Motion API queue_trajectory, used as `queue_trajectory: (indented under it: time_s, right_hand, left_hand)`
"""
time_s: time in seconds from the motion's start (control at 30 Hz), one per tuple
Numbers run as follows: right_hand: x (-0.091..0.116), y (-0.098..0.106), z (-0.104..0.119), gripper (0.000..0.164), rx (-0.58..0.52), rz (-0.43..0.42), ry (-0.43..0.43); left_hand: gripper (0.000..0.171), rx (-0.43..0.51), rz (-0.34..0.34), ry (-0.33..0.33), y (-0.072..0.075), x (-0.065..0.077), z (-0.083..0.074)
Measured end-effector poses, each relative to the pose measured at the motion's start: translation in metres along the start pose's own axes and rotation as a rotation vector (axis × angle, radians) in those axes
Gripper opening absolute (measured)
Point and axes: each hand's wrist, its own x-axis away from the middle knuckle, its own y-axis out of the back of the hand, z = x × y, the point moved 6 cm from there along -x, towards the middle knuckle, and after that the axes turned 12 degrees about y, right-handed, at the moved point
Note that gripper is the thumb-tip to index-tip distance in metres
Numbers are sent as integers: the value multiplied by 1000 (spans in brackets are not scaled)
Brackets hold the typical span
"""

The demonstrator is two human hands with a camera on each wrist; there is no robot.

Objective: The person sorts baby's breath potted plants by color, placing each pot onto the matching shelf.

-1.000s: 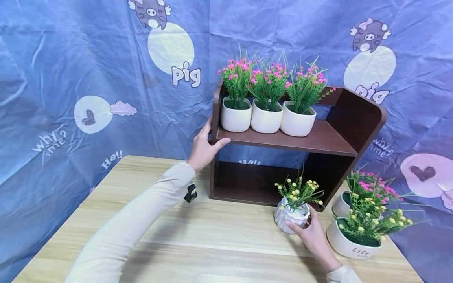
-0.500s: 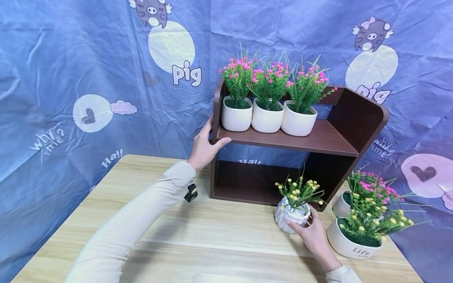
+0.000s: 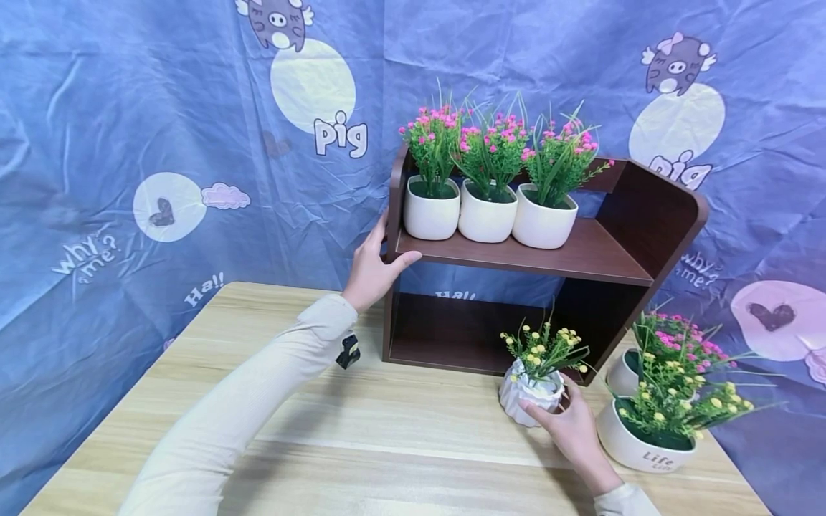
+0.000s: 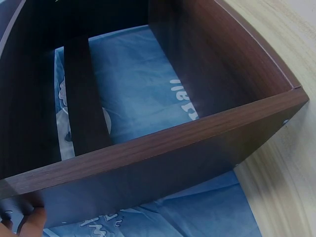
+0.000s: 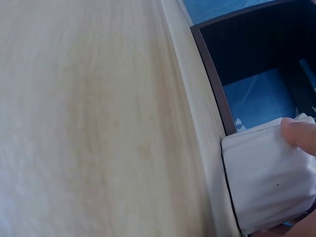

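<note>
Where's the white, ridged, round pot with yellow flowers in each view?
Head: white ridged pot right of centre, lower half, gripped by the right hand.
Left wrist: not in it.
Right wrist: lower right, reaching the picture's edge.
Shared landmark: dark-brown wood-grain shelf, in all three.

The ribbed pot is white with yellow flowers, the shelf dark brown, its three pots white beneath pink blooms, the bench pale wood-grained, the cloth blue with grey cartoon pigs.
</note>
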Motion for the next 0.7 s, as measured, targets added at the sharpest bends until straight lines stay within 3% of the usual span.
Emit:
queue_trajectory:
  time_s: [0.7]
  right_hand:
    - [-3, -10, 11, 96, 1, -15, 47]
  left_hand:
    - [90, -7, -4, 9, 0, 1, 0]
